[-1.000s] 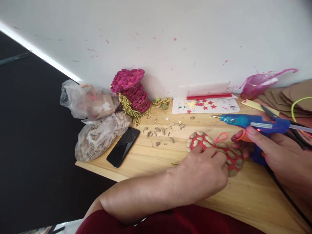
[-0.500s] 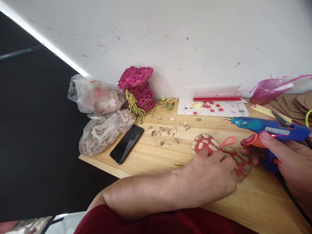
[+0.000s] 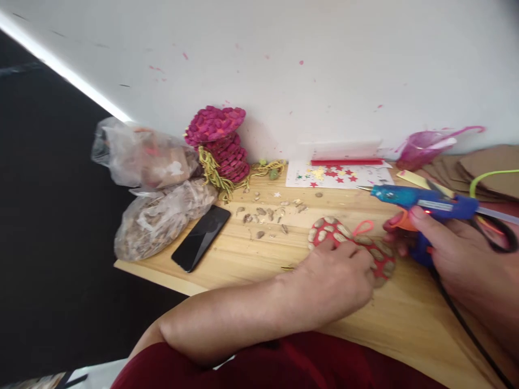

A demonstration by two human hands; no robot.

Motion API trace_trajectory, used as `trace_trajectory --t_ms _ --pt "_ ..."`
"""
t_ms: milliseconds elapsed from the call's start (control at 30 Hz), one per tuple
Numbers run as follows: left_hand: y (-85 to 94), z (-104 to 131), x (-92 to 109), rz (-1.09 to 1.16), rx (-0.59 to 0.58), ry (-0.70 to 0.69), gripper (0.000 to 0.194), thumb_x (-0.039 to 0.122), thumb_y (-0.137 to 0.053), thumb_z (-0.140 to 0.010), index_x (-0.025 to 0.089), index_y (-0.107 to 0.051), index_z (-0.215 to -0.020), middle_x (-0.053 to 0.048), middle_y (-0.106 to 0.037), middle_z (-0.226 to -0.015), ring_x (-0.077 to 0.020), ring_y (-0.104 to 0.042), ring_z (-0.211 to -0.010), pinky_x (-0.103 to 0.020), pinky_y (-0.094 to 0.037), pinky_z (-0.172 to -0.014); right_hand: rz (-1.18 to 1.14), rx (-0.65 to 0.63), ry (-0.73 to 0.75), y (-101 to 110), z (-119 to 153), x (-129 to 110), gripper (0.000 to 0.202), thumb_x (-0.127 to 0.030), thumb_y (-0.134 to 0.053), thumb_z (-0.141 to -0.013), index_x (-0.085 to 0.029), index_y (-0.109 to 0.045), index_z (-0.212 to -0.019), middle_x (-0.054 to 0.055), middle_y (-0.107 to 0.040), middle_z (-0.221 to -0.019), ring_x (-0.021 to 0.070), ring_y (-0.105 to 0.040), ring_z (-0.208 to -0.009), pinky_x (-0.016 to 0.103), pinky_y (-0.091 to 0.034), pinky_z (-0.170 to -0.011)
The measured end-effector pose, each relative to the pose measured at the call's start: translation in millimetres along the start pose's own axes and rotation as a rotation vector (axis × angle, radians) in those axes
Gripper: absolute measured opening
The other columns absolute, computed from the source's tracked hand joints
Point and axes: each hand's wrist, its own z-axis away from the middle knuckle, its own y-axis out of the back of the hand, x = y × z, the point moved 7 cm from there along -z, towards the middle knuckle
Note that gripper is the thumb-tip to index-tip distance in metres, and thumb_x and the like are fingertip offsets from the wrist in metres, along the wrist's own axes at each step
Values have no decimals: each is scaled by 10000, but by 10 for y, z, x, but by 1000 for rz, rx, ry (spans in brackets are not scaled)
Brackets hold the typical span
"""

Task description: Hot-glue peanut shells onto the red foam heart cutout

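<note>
A red piece studded with peanuts [image 3: 330,232], with an orange loop [image 3: 364,227] at its top, lies on the wooden table. My left hand [image 3: 334,278] rests over its middle with bent fingers; its fingertips and anything under them are hidden. To the right, my right hand [image 3: 446,243] is wrapped round the orange trigger and handle of a blue glue gun [image 3: 424,202]. The gun's metal nozzle points left, above the red piece. A small red light glows on its body, and a black cord hangs below.
Loose peanuts and shell bits [image 3: 261,216] are scattered left of the red piece. Farther left are a black phone [image 3: 201,237] and plastic bags [image 3: 162,221]. Behind stand stacked magenta pieces [image 3: 221,140], paper with stars [image 3: 294,175] and a pink cup [image 3: 419,148]; black-handled scissors [image 3: 497,246] lie right.
The whole view has shifted, so objects appear farther left and more of the scissors shows at right. Both hands keep their holds; the glue gun stays above the red piece's right side.
</note>
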Motion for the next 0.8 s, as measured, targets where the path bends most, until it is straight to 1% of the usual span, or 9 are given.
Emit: trace_trajectory --t_ms 200,333,400,467,533,600,667,733,800 --pt "-55 -14 -49 68 -19 11 143 173 -542 -946 136 -677 -974 -70 -621 -959 -236 -591 -961 -395 -522 -837 -303 -77 -81 -40 -9 55 369 -557 -748 -756 -203 -689 -668 32 -680 -649 149 -612 -546 237 -448 -432" --pt "43 6 -273 282 18 28 246 133 -521 -954 173 -653 -1157 -57 -673 -1050 -190 -615 -1017 -351 -520 -917 -339 -91 -92 -30 -23 18 365 -557 -747 -761 -208 -682 -677 29 -682 -685 152 -620 -567 239 -445 -442" --pt "212 49 -486 387 143 101 328 79 -498 -941 183 -633 -1221 -66 -683 -1091 -166 -624 -1022 -314 -525 -900 -361 -95 -99 -23 -20 12 382 -580 -754 -742 -211 -672 -680 30 -683 -701 156 -624 -573 241 -437 -437" --pt "438 157 -739 410 330 220 268 117 -535 -938 172 -671 -1162 -75 -702 -1049 -167 -645 -968 -310 -528 -875 -378 -101 -103 -17 -14 7 396 -592 -761 -729 -212 -661 -675 31 -682 -710 152 -620 -570 240 -430 -435" --pt "567 312 -987 360 375 376 182 176 -582 -930 179 -717 -1052 -64 -724 -974 -178 -659 -923 -319 -520 -848 -389 -109 -105 -14 -9 1 401 -592 -761 -730 -210 -656 -671 31 -681 -711 144 -613 -563 238 -428 -437" --pt "626 495 -1181 279 353 469 147 279 -626 -915 197 -742 -877 -33 -729 -853 -176 -659 -826 -314 -513 -805 -397 -117 -109 -14 -7 0 402 -589 -767 -727 -204 -664 -679 31 -680 -701 140 -615 -561 236 -435 -441" --pt "575 714 -1380 189 254 591 208 340 -635 -904 198 -739 -793 -29 -714 -787 -179 -638 -756 -326 -508 -782 -408 -122 -111 -19 -10 4 423 -598 -788 -696 -190 -676 -686 30 -672 -674 137 -617 -546 229 -437 -429" --pt "473 925 -1526 131 162 647 204 303 -611 -910 190 -748 -809 -43 -709 -803 -200 -634 -803 -342 -505 -792 -424 -118 -108 -27 -19 18 467 -616 -818 -637 -172 -681 -675 27 -658 -639 128 -607 -512 218 -428 -400" --pt "358 1094 -1612 100 99 649 185 199 -579 -903 188 -764 -895 -66 -713 -956 -216 -633 -922 -368 -497 -875 -438 -110 -105 -40 -33 44 478 -600 -855 -587 -163 -686 -682 24 -659 -634 122 -602 -497 212 -433 -388"
